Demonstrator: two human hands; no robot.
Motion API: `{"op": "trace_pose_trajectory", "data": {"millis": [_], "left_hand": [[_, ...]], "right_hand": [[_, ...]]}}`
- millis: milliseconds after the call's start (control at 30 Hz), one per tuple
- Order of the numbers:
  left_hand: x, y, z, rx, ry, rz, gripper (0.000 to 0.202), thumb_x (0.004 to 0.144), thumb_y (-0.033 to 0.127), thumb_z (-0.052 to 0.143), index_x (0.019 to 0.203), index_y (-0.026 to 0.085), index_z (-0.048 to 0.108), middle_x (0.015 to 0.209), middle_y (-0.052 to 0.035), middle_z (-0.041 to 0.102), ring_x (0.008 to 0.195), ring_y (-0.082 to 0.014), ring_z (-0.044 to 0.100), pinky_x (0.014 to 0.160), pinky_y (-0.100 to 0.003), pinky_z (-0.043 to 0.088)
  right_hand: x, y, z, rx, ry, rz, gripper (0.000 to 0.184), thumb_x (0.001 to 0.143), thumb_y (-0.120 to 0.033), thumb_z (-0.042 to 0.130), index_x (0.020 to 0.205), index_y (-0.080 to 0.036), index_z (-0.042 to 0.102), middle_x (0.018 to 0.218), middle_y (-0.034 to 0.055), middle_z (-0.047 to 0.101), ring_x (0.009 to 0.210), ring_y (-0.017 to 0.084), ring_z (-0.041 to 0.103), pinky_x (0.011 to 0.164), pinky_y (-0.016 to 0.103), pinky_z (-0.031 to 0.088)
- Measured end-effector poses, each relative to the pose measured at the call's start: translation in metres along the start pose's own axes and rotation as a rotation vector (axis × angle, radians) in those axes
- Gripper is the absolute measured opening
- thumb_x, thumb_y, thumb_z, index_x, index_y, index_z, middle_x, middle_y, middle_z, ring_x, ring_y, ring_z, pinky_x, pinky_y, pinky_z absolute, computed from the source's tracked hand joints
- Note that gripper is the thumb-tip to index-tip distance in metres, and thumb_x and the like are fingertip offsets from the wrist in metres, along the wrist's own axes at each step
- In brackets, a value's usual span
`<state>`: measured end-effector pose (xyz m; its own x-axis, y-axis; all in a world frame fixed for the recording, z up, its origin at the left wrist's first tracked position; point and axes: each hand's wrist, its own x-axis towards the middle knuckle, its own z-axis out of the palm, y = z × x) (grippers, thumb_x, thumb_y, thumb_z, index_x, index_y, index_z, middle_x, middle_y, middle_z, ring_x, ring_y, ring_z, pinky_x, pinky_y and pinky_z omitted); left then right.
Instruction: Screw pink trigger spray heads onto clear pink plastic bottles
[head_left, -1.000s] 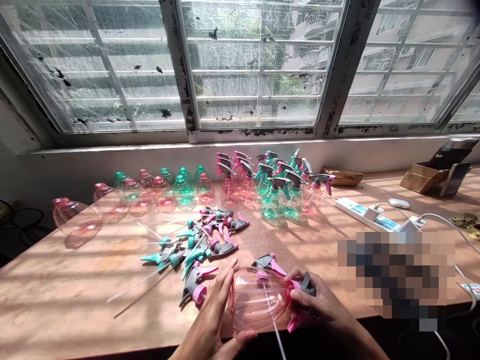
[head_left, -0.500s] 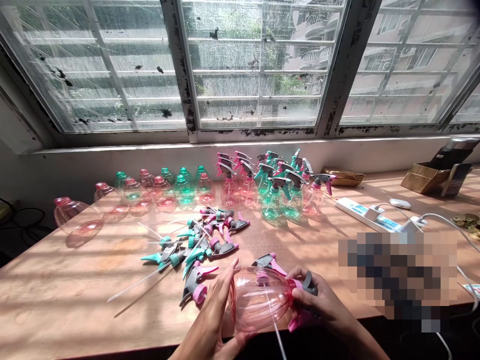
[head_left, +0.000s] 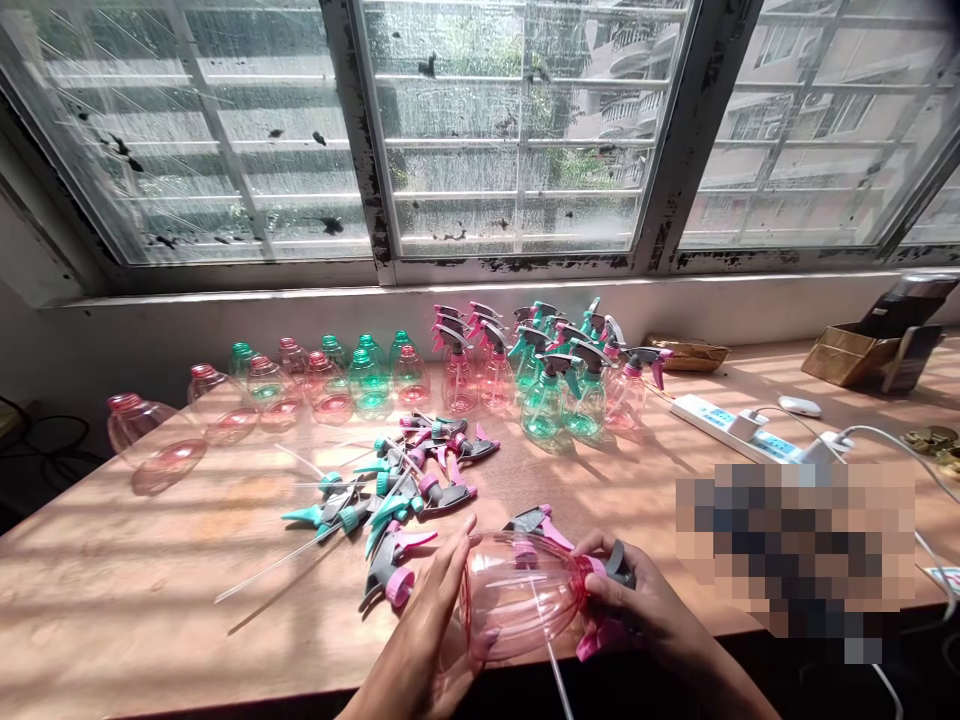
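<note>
Pink spray bottle (head_left: 504, 612): on its side in both hands, above the near edge of the table (head_left: 150, 610), its base toward the left corner and its neck toward the right.
Left hand (head_left: 431, 625): cupped around the base, fingers nearly straight along the upper side.
Right hand (head_left: 637, 598): closed around the neck end, gripping a gray-and-pink trigger head (head_left: 619, 565).
Pink collar (head_left: 593, 567): at the bottle's mouth; fingers cover part of it, so I cannot tell whether it is fully tightened.
Fitted bottles (head_left: 551, 405): a cluster of pink and green ones, upright by the middle of the far edge, trigger heads on; this part looks done.
Bare bottles (head_left: 330, 395): pink and green, lined up from the left edge along the far edge, mouths open; judging by them, roughly half the lot is unfinished.
Loose trigger heads (head_left: 397, 490): a tangled heap left of the table's middle, unattached.
Nearest loose head (head_left: 531, 522): behind the held bottle, its clear tube (head_left: 556, 672) reaching past the near edge.
Power strip (head_left: 720, 425): toward the right edge, cables plugged in.
</note>
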<state>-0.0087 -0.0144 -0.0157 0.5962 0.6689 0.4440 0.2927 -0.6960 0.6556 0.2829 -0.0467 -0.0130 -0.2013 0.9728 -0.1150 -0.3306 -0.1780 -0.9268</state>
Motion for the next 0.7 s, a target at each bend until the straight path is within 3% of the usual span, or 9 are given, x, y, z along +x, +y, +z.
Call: {"op": "trace_pose_trajectory", "data": {"millis": [133, 300, 433, 700], "left_hand": [[-0.0029, -0.0007, -0.0015, 0.023, -0.006, 0.003, 0.081, 0.103, 0.029, 0.049, 0.166, 0.031, -0.003, 0.170, -0.0168, 0.025, 0.156, -0.0404, 0.026, 0.121, -0.063, 0.031], [-0.0050, 0.0019, -0.0051, -0.010, -0.072, -0.077, 0.103, 0.093, 0.040, 0.070, 0.165, 0.034, -0.003, 0.172, -0.0160, 0.017, 0.156, -0.0453, 0.021, 0.119, -0.069, 0.029], [-0.0038, 0.0028, -0.0053, -0.055, -0.069, -0.097, 0.099, 0.095, 0.042, 0.068, 0.165, 0.035, -0.001, 0.173, -0.0144, 0.017, 0.156, -0.0443, 0.021, 0.117, -0.066, 0.036], [-0.0033, 0.0070, -0.0065, -0.007, -0.071, -0.052, 0.093, 0.099, 0.033, 0.059, 0.165, 0.036, -0.006, 0.173, -0.0103, 0.017, 0.158, -0.0403, 0.018, 0.123, -0.063, 0.029]], "right_hand": [[0.0001, 0.0006, 0.0017, -0.029, 0.011, -0.035, 0.044, 0.076, -0.048, 0.089, 0.097, -0.019, 0.063, 0.065, -0.0020, 0.071, 0.055, 0.017, 0.070, 0.053, 0.029, 0.061], [0.0004, 0.0009, 0.0022, -0.078, 0.016, -0.084, 0.043, 0.073, -0.046, 0.092, 0.094, -0.017, 0.068, 0.067, -0.0005, 0.073, 0.056, 0.015, 0.068, 0.055, 0.024, 0.057], [-0.0008, -0.0020, 0.0033, -0.056, 0.027, -0.068, 0.041, 0.075, -0.044, 0.092, 0.095, -0.018, 0.068, 0.068, -0.0007, 0.075, 0.056, 0.014, 0.068, 0.056, 0.024, 0.056], [-0.0003, -0.0025, -0.0002, -0.035, -0.009, 0.002, 0.045, 0.077, -0.049, 0.089, 0.098, -0.019, 0.063, 0.069, -0.0002, 0.074, 0.057, 0.019, 0.072, 0.057, 0.030, 0.060]]}}
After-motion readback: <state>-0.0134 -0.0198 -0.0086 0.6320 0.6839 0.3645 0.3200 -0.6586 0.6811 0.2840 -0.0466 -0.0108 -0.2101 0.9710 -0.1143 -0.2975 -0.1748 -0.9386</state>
